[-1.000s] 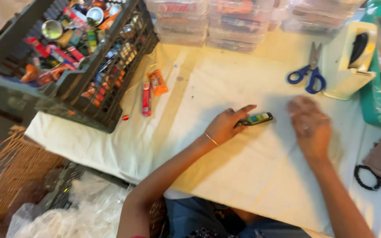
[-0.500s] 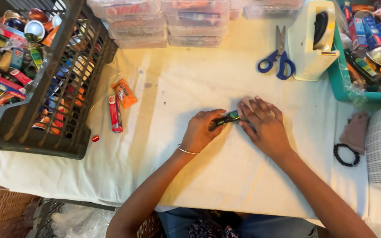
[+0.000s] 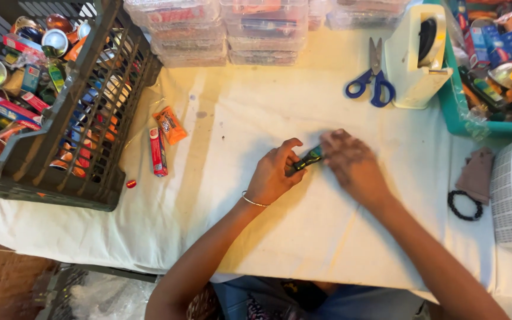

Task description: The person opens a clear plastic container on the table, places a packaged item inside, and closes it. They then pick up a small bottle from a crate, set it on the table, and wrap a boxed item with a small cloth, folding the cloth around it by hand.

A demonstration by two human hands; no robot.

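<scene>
White cloth covers the worktop (image 3: pixel 220 237), creased, faintly stained. At its middle both hands meet over one small dark green-and-black packet (image 3: pixel 307 159), long and narrow, lying tilted just above the cloth. Left hand (image 3: pixel 275 175), thin bangle at the wrist, pinches the packet's near end between thumb and curled fingers. Right hand (image 3: pixel 351 163) blurred, fingers bent over the packet's far end; exact grip cannot be told.

Right of the hands: black ring-shaped band (image 3: pixel 465 205) flat on the cloth, brownish fabric scrap (image 3: pixel 477 173) beside it. Left: slim red carton (image 3: pixel 158 152) and orange wrapper (image 3: pixel 169 125) touching, tiny red cap (image 3: pixel 131 184) nearer the dark plastic crate (image 3: pixel 84 148) full of mixed small packages.

Farther back: blue-handled scissors (image 3: pixel 371 83), cream tape dispenser (image 3: pixel 416 56), teal bin (image 3: pixel 454 109), stacked clear lidded boxes (image 3: pixel 220 32).
</scene>
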